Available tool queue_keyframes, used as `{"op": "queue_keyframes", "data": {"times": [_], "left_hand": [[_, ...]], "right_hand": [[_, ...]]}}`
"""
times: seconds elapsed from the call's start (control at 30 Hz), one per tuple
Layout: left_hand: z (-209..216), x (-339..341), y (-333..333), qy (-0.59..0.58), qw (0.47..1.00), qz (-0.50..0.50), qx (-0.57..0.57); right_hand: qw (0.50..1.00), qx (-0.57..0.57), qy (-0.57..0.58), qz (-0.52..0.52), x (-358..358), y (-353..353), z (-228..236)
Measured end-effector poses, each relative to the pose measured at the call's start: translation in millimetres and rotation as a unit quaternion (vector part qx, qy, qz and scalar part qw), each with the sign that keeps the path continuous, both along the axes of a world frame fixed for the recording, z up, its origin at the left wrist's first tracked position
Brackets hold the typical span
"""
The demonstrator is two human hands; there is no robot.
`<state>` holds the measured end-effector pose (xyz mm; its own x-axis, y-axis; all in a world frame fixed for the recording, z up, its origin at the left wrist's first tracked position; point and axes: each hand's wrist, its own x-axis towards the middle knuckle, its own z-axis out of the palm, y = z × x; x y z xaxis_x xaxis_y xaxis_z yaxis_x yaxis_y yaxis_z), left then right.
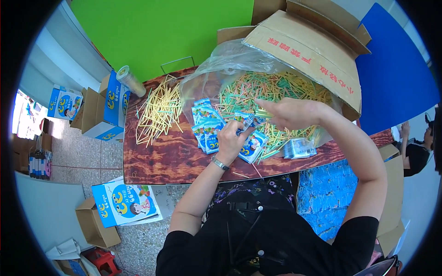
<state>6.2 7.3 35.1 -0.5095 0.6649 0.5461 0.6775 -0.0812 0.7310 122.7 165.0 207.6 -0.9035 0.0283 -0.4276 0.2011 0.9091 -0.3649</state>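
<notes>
My left hand (pixel 230 141), with a metal watch on the wrist, pinches a small blue-and-white packet (pixel 244 118) over the table. Just to its right my right hand (pixel 294 114) is closed on a few thin candy-coloured sticks (pixel 262 113), their ends pointing at the packet. Beneath it spreads a big heap of green, yellow and pink sticks (pixel 244 89) on a clear plastic bag (pixel 221 53) that runs into a tipped cardboard box (pixel 308 50). Several blue packets (pixel 207 131) lie left of my left hand, and another packet (pixel 253 146) lies right beside it.
A pile of yellow sticks (pixel 161 108) lies on the wood-patterned table (pixel 156 158), near a clear cylindrical tub (pixel 131 82). More packets (pixel 299 149) are stacked at the right front edge. Printed cartons (pixel 113 103) stand at the left. Another person (pixel 416 147) is at far right.
</notes>
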Motion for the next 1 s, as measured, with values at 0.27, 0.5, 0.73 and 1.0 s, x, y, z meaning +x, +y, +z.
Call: {"op": "queue_keyframes", "data": {"times": [0.27, 0.5, 0.73, 1.0], "left_hand": [[-10.3, -6.4, -2.7, -0.177, 0.979, -0.105, 0.006], [-16.7, -11.0, -13.1, -0.139, 0.987, -0.050, -0.061], [-22.6, -11.7, -11.0, -0.087, 0.994, -0.009, -0.068], [-17.3, -9.9, -10.9, -0.053, 0.995, -0.049, -0.063]], "right_hand": [[0.998, 0.004, 0.042, -0.038, 6.0, 24.9, -23.4], [0.966, 0.027, -0.009, -0.258, 64.7, 96.3, -126.7], [0.953, 0.071, -0.052, -0.291, 86.5, 75.8, -156.5], [0.940, 0.190, -0.003, -0.283, 78.0, 67.9, -159.7]]}}
